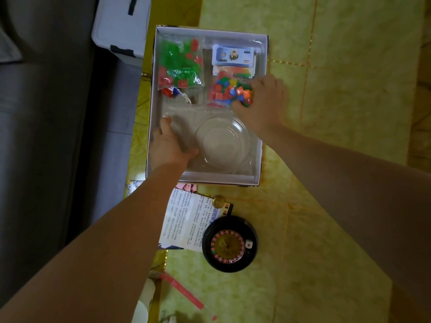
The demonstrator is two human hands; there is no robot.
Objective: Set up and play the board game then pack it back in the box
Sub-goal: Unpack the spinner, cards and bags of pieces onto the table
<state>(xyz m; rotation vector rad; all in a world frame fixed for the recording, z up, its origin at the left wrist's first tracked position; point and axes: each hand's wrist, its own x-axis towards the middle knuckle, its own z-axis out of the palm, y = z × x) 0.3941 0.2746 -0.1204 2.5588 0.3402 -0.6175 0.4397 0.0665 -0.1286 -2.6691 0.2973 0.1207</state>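
1. Right hand (261,101) curls round the clear bag of mixed coloured plastic pieces (227,89), inside the white cardboard box (263,54).
2. Left hand (168,141) lies flat, fingers straight, on the clear moulded plastic tray (224,141); best keep it pinned while the bag moves.

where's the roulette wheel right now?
Head view, lower centre: the roulette wheel lies outside the box, on the yellow-green surface below the box's near edge, just right of the instruction sheet.
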